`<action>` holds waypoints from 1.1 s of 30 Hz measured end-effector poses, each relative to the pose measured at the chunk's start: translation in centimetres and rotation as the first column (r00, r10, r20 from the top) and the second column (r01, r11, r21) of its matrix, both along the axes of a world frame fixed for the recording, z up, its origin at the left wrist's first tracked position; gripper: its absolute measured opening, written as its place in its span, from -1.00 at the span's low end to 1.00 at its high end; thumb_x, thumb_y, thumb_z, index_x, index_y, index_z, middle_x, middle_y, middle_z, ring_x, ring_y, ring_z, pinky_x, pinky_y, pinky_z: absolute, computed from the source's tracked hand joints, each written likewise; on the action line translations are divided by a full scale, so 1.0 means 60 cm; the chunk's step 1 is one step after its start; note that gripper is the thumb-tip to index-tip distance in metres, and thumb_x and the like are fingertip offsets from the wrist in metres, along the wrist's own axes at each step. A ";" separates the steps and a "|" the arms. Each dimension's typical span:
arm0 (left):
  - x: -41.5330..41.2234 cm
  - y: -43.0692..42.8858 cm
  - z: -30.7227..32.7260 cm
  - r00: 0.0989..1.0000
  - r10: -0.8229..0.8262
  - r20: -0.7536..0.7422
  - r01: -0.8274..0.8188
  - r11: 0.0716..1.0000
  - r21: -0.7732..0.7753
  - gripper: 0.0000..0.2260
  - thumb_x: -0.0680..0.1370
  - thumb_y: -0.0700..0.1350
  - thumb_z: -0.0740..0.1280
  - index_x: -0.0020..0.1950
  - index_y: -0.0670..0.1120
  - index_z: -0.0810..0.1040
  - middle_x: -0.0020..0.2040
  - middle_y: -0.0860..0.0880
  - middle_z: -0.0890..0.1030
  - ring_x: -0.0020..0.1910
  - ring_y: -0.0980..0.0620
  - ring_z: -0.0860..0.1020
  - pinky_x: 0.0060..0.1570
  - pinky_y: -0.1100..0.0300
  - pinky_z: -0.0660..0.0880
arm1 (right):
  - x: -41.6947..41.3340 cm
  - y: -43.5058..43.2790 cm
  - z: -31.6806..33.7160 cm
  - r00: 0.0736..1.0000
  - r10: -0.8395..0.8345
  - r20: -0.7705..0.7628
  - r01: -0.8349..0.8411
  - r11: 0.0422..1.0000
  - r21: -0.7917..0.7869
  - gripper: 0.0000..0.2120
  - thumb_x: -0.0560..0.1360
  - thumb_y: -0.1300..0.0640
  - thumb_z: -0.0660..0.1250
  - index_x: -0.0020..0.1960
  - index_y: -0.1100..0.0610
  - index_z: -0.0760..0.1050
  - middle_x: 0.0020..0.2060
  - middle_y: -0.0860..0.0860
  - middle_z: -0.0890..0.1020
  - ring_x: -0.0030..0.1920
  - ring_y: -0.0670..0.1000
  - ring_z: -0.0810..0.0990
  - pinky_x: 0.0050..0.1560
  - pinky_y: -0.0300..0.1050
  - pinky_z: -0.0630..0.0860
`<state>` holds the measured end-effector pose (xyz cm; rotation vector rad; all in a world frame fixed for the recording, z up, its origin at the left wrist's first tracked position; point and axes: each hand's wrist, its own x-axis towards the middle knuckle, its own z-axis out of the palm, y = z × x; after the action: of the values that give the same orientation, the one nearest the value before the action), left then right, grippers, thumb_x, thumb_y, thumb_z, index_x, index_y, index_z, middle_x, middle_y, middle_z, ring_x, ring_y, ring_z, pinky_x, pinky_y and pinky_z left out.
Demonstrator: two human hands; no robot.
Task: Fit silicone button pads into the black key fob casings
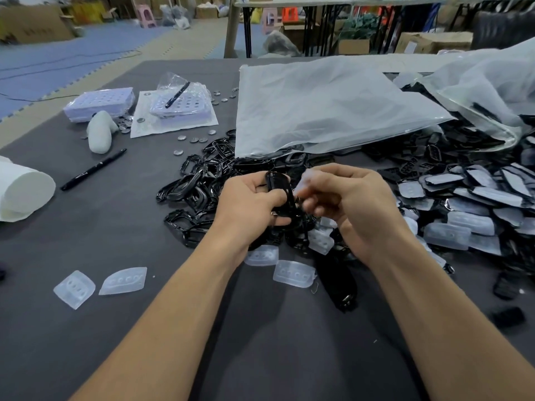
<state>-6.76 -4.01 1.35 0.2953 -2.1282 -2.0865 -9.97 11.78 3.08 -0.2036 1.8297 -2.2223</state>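
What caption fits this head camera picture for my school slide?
Left hand grips a black key fob casing while the right hand holds a blurred silicone pad beside it.

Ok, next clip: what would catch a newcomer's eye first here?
At centre, the left hand grips a glossy black oval key fob casing while the right hand pinches a translucent silicone button pad beside it. Behind them sprawls a heap of black plastic casing frames, half under a large cloudy plastic bag.
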 end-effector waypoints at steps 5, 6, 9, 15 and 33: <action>0.005 0.002 -0.003 0.997 -0.072 -0.003 0.072 0.997 0.021 -0.80 0.59 -0.39 0.37 0.13 -0.19 0.69 -0.04 -0.17 0.76 -0.04 -0.11 0.75 -0.22 0.17 0.66 | 0.002 0.002 -0.003 0.993 -0.066 -0.093 0.079 0.987 0.140 -0.77 0.46 0.22 0.52 -0.36 0.10 0.65 -0.56 -0.10 0.46 -0.55 -0.15 0.34 -0.52 -0.32 0.30; 0.005 0.002 -0.003 0.996 -0.090 -0.004 0.090 0.996 0.019 -0.82 0.60 -0.37 0.38 0.14 -0.19 0.68 -0.05 -0.15 0.76 -0.05 -0.10 0.75 -0.21 0.18 0.66 | 0.003 0.002 -0.004 0.991 -0.052 -0.126 0.069 0.988 0.141 -0.77 0.45 0.21 0.55 -0.37 0.11 0.64 -0.54 -0.10 0.50 -0.54 -0.16 0.38 -0.49 -0.34 0.34; 0.007 0.002 0.000 0.990 -0.143 -0.020 0.144 0.989 0.030 -0.86 0.58 -0.31 0.45 0.13 -0.20 0.68 -0.11 -0.10 0.77 -0.11 -0.02 0.76 -0.22 0.20 0.65 | 0.003 -0.002 -0.007 0.982 -0.040 -0.183 0.065 0.989 0.136 -0.76 0.37 0.19 0.62 -0.39 0.12 0.61 -0.49 -0.01 0.57 -0.47 -0.10 0.47 -0.36 -0.25 0.44; 0.007 0.006 -0.001 0.967 -0.244 -0.073 0.243 0.970 -0.014 -0.70 0.50 -0.57 0.31 -0.04 -0.20 0.65 -0.31 0.01 0.70 -0.31 0.15 0.66 -0.28 0.30 0.58 | 0.002 -0.016 -0.018 0.960 -0.092 -0.264 0.149 0.967 0.206 -0.80 0.34 0.21 0.63 -0.36 0.12 0.63 -0.43 0.07 0.69 -0.43 -0.04 0.58 -0.33 -0.14 0.50; 0.014 0.014 0.013 0.958 -0.287 -0.008 0.285 0.948 0.140 -0.74 0.49 -0.55 0.22 0.06 -0.34 0.60 -0.11 -0.19 0.65 -0.13 -0.03 0.66 -0.07 0.14 0.65 | 0.008 -0.025 -0.022 0.795 -0.211 -0.568 0.481 0.790 0.380 -0.84 0.35 0.07 0.58 -0.32 0.04 0.62 -0.47 -0.16 0.65 -0.47 -0.15 0.59 -0.39 -0.29 0.46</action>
<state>-5.92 -3.19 2.13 0.0122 -2.1456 -2.4021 -9.50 10.26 1.75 -0.3795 2.9014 -1.8994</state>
